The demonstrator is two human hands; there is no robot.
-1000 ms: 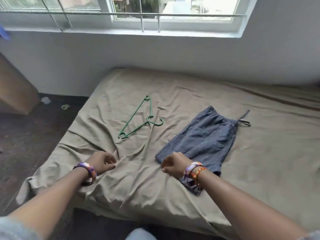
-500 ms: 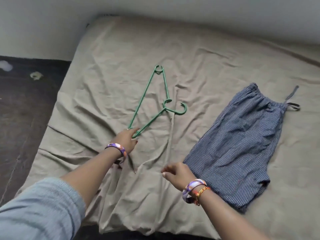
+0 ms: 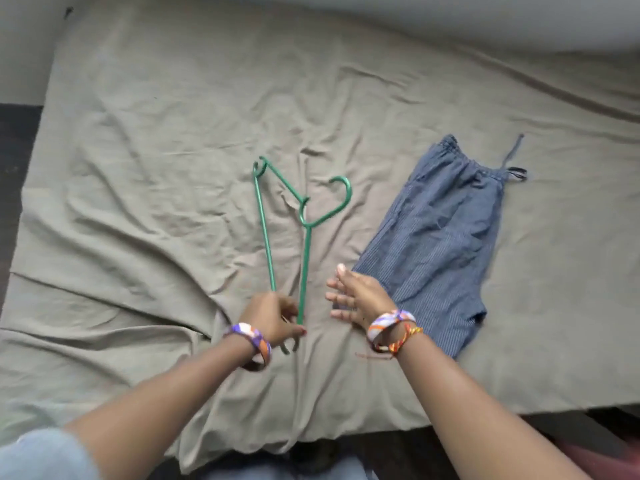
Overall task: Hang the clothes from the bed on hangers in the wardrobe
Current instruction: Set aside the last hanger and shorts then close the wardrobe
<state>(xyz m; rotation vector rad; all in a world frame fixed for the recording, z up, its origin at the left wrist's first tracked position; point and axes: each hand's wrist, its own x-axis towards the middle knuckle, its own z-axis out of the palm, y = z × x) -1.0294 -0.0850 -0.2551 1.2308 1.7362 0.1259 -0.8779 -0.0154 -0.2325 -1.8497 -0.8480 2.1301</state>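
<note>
One hanger (image 3: 301,233) gripped at its near end by the left hand (image 3: 273,318), right hand (image 3: 356,294) spread loose beside the shorts (image 3: 440,244); threading them on seems next.

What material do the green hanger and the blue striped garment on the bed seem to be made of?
Green hanger: probably plastic or plastic-coated wire; thin, even rods with a slight sheen. The look leaves it open.
Blue striped garment: thin woven cloth, perhaps cotton, matte; fine stripes, gathered waistband and soft creases show it.
</note>
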